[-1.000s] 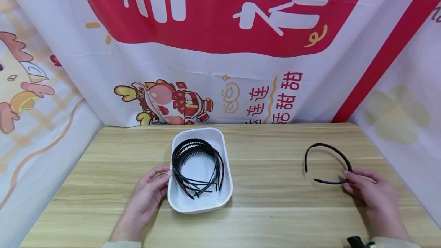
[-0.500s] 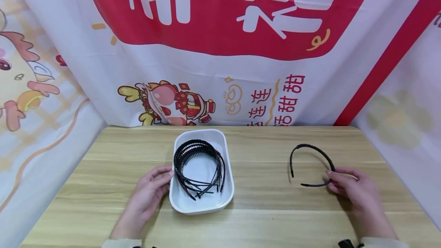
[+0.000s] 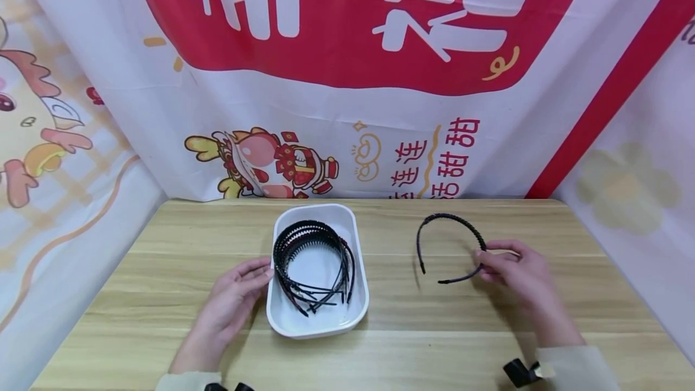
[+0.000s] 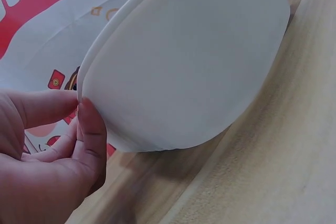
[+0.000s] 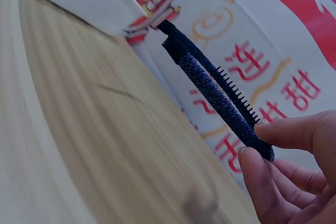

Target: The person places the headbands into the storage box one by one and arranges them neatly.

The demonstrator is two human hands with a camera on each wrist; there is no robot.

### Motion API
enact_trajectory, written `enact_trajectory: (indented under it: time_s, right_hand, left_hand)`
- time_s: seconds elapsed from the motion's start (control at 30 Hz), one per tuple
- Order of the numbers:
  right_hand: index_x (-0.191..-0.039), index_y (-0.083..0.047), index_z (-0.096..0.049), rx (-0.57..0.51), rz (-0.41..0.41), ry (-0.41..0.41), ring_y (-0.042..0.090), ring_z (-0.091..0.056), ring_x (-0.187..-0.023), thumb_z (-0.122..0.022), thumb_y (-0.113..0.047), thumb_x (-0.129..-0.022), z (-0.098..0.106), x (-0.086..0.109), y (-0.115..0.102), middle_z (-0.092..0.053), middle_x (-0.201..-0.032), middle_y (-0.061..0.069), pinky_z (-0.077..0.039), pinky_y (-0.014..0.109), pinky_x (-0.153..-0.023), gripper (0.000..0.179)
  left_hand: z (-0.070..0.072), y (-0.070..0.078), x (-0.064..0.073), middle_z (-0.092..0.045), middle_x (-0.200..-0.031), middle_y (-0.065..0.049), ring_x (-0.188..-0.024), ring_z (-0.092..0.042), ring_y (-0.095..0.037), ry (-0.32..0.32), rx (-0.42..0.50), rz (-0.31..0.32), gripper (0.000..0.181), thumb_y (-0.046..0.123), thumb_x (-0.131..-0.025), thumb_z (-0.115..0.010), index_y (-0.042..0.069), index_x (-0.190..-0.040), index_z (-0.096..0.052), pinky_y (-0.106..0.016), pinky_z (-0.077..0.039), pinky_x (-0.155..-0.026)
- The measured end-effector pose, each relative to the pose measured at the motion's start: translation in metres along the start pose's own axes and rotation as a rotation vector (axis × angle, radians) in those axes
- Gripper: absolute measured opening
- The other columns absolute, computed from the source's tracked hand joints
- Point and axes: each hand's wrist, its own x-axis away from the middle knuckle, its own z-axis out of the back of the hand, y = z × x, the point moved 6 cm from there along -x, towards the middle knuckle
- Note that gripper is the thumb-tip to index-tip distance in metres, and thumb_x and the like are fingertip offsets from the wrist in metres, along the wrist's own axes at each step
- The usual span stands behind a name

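My right hand [image 3: 516, 267] pinches a dark headband [image 3: 453, 217] by its right side, above the table and to the right of the tray. In the right wrist view the headband [image 5: 215, 93] shows a glittery dark-blue outer band and small comb teeth, its ends pointing at the tray. My left hand [image 3: 233, 300] pinches the left rim of a white plastic tray [image 3: 347, 312]; the left wrist view shows thumb and finger on the rim. Inside the tray lie several black headbands [image 3: 309, 228], stacked in overlapping loops, some with comb teeth.
The tray stands on a light wood-grain table [image 3: 412, 343]. A white and red printed cloth [image 3: 347, 107] hangs at the back edge, with more printed cloth at both sides. A black strap piece [image 3: 521, 373] sits at my right sleeve.
My right hand has carried the headband leftward over the table, toward the tray, and slightly up in the last half second. My left hand keeps its hold on the tray's rim.
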Motion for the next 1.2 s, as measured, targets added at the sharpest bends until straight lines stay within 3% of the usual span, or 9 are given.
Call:
enact_trajectory:
  time_s: [0.17,0.33,0.57,0.83,1.2]
  right_hand:
    - [-0.139,0.001,-0.054,0.05,0.024,-0.044,0.007,-0.075,-0.07,-0.083,-0.021,-0.096,-0.031,-0.001,-0.015,-0.077,-0.087,-0.004,-0.066,0.026,-0.073,0.056]
    - [-0.137,0.003,-0.057,0.029,0.049,-0.077,0.008,-0.074,-0.069,-0.084,-0.017,-0.095,-0.062,-0.002,-0.027,-0.076,-0.086,-0.001,-0.067,0.028,-0.073,0.054]
    - [-0.134,0.004,-0.059,-0.012,0.077,-0.123,0.009,-0.073,-0.066,-0.084,-0.011,-0.093,-0.097,-0.001,-0.038,-0.076,-0.085,0.002,-0.066,0.027,-0.07,0.05]
    - [-0.133,0.003,-0.061,-0.024,0.09,-0.166,0.011,-0.073,-0.068,-0.085,-0.011,-0.092,-0.126,0.004,-0.048,-0.077,-0.088,0.006,-0.066,0.026,-0.07,0.049]
    - [-0.127,0.001,-0.065,-0.015,0.121,-0.207,0.014,-0.072,-0.066,-0.088,-0.01,-0.089,-0.164,0.006,-0.06,-0.076,-0.085,0.005,-0.068,0.037,-0.074,0.045]
  left_hand:
    - [0.0,0.0,-0.001,-0.076,-0.113,0.008,-0.108,-0.071,-0.006,0.017,0.009,-0.007,0.053,-0.005,-0.1,-0.064,-0.008,-0.149,-0.047,-0.02,-0.056,-0.103]
    - [0.002,0.0,-0.001,-0.075,-0.114,0.009,-0.11,-0.071,-0.004,0.012,0.003,-0.024,0.059,-0.006,-0.1,-0.063,-0.011,-0.155,-0.04,-0.019,-0.056,-0.103]
    - [0.001,0.0,-0.001,-0.075,-0.114,0.01,-0.112,-0.069,-0.006,0.007,0.02,-0.029,0.054,-0.006,-0.098,-0.065,-0.003,-0.15,-0.05,-0.02,-0.056,-0.103]
    - [-0.001,0.0,-0.002,-0.075,-0.115,0.009,-0.113,-0.069,-0.006,0.0,0.047,-0.029,0.053,-0.008,-0.099,-0.063,-0.002,-0.15,-0.05,-0.021,-0.056,-0.104]
    - [-0.001,0.0,-0.002,-0.076,-0.112,0.01,-0.111,-0.07,-0.006,0.012,0.064,-0.046,0.044,-0.008,-0.098,-0.064,0.003,-0.141,-0.059,-0.021,-0.057,-0.103]
